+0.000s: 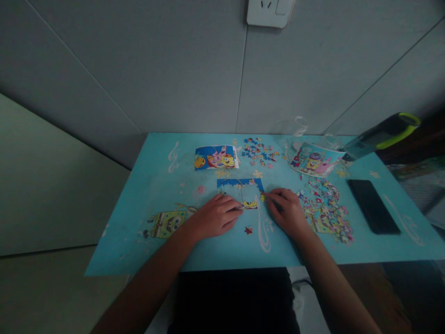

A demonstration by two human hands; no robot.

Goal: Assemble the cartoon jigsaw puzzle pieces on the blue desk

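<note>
A partly built jigsaw (239, 188) with a blue top lies in the middle of the light blue table (146, 185). My left hand (215, 215) rests flat on the table, fingertips touching the jigsaw's lower left edge. My right hand (287, 208) lies at its lower right corner, fingertips pinching a small yellow piece (263, 196) against the edge. A heap of loose pieces (327, 208) lies just right of my right hand. One stray red piece (248, 229) sits between my hands.
A cartoon reference picture (215, 157) and a smaller scatter of pieces (259, 150) lie at the back. A printed puzzle bag (314, 160), a clear container (295, 127), a dark bottle with green rim (382, 132) and a black phone (373, 206) are at the right.
</note>
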